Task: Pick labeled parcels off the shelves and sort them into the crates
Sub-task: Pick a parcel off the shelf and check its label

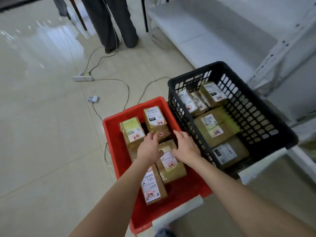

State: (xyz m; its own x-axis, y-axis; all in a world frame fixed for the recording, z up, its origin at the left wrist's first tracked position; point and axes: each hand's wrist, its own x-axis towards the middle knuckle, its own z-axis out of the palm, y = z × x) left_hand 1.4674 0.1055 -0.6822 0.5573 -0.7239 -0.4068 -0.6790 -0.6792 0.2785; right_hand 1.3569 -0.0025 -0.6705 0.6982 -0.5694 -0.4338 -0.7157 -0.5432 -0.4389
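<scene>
Both hands are down in the red crate [111,134] right now. The left hand [149,147] has its fingers loosely spread, palm down, resting across the top of the middle parcel [169,161], and its fingertips reach the edge of the parcel behind it. The right hand [185,149] is flat and relaxed on that same parcel's right side, close to the crate wall. Neither looks clamped on it; it reads more like nudging the parcel into place.

Around it: a long parcel [153,185] lies nearer the person, touching the middle one, and two more [132,130] [154,119] sit at the far end, labels up. The black crate [256,108] just to the right holds its own batch of labeled parcels. White shelves [196,28] behind look bare.

To do this bit well, I'd say press it flat, keep the label up so it stays readable, and tuck it snug against its neighbours so nothing tips. Mind the cables [119,82] on the floor when stepping back.
</scene>
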